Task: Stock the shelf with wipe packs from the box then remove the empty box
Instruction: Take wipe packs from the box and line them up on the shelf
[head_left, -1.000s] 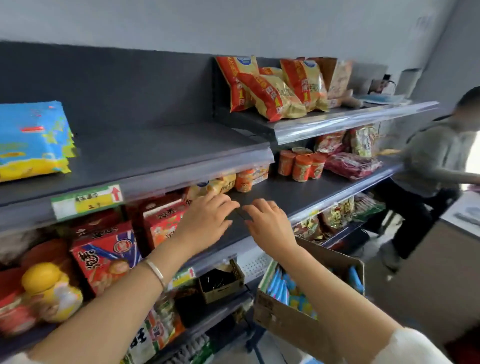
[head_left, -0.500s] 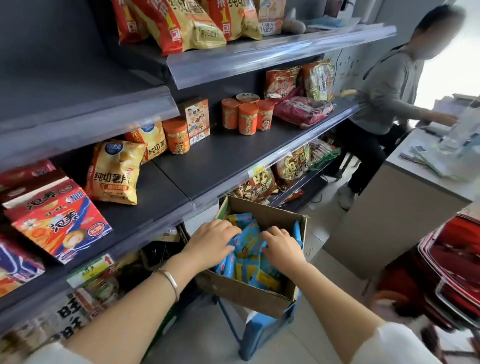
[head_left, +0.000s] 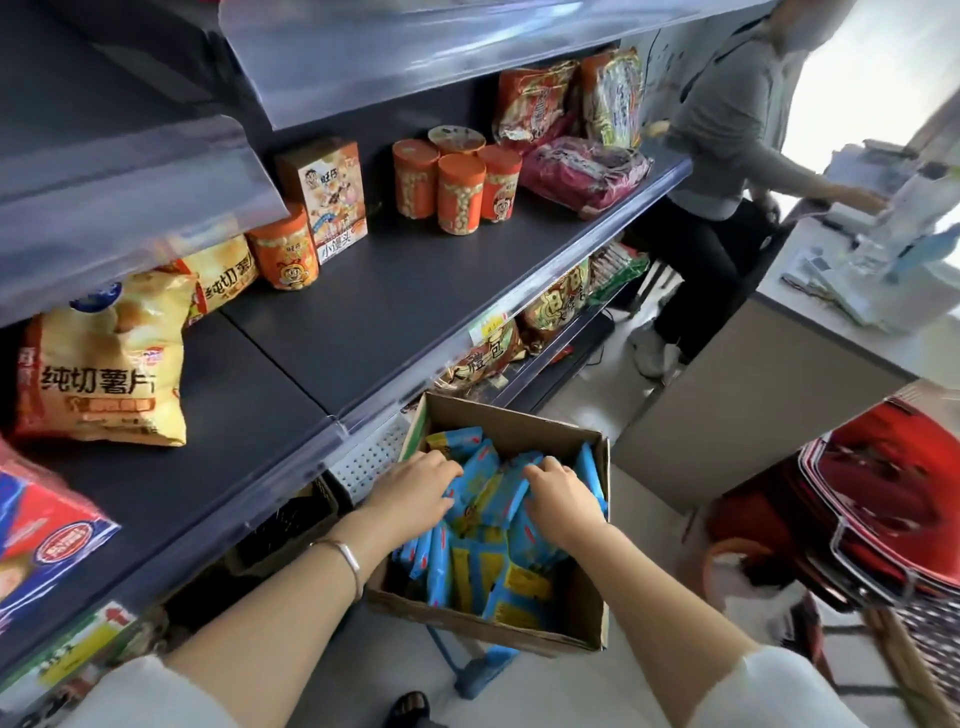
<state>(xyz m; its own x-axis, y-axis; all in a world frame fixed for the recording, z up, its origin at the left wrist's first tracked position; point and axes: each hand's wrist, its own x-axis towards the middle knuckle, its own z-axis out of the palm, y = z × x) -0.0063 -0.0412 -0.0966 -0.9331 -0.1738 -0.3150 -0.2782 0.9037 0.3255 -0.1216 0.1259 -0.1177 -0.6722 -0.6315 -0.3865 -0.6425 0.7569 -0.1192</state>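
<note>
Now: a bunch of wipe packs (head_left: 488, 483) is being gathered from the box (head_left: 519, 631), lower middle of the frame.
Left hand (head_left: 421, 493): fingers curl down over the pack tops, grasping them from the left; the fingertips are hidden.
Right hand (head_left: 558, 499): fingers curl in the same way from the right, so the two hands squeeze one bundle between them, probably to lift several at once.
Pack position: all visible packs are in the box, and it looks well filled.
Pack axis: the front ones stand on edge, filed side by side, long axis running from the lower toward the upper frame; those between the hands lean loose toward the upper right.
Box: open-topped, raised on a blue stool (head_left: 478, 670) just beside the shelf, which keeps the reach short.
Shelf (head_left: 395, 296): dark bare boards at mid frame, with a chip bag (head_left: 104, 374) at left.
Progress: judged early, as the box is far from empty.
</note>
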